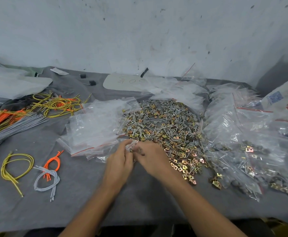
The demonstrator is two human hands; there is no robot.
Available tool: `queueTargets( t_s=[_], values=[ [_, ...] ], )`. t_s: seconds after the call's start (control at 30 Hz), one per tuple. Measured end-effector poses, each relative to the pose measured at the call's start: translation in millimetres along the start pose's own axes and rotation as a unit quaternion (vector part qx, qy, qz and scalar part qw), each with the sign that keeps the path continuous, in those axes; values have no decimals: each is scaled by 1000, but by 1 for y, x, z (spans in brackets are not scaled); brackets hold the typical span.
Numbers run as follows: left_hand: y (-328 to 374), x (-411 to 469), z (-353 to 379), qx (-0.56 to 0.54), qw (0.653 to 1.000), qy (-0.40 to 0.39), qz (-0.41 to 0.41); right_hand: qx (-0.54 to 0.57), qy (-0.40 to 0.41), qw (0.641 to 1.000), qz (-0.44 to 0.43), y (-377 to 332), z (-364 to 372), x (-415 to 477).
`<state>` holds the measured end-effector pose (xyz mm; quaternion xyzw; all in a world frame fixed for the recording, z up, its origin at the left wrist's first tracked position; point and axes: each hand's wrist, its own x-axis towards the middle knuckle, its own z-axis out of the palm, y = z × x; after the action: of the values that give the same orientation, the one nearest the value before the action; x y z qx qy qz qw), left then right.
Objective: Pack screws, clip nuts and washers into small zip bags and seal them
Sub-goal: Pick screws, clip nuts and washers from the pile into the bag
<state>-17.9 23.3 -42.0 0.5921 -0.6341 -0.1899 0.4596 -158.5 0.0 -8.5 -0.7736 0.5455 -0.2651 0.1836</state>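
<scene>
- Both pinch one bag (131, 145): our left hand (121, 161) and right hand (152, 157), fingers curled.
- Hardware pile (165, 127) lies just beyond, empty bags (97, 127) left of it.

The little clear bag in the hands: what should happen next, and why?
Probably pinch along the top of the small clear plastic zip bag to press it shut. The left hand and right hand both pinch it beside the pile of silver screws, gold clip nuts and grey washers, and dark bits seem to sit inside, though it is blurred.
</scene>
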Motion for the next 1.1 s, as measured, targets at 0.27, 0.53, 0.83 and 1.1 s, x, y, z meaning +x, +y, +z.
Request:
queueTargets(
  t_s=[0.27, 0.53, 0.83, 1.1],
  values=[
    [-4, 2, 1, -29, 999, 23, -1, -85, -5, 995, -54, -2, 11, 6],
    [-4, 1, 2, -43, 999, 1, -12, -54, 41, 998, 17, 52, -56, -18],
    [-8, 2, 4, -35, 999, 5, -9, -200, -56, 974, 95, 91, -80, -19],
    [-11, 1, 5, -32, 999, -4, -6, -171, -5, 982, 84, 89, -77, -20]
  ],
)
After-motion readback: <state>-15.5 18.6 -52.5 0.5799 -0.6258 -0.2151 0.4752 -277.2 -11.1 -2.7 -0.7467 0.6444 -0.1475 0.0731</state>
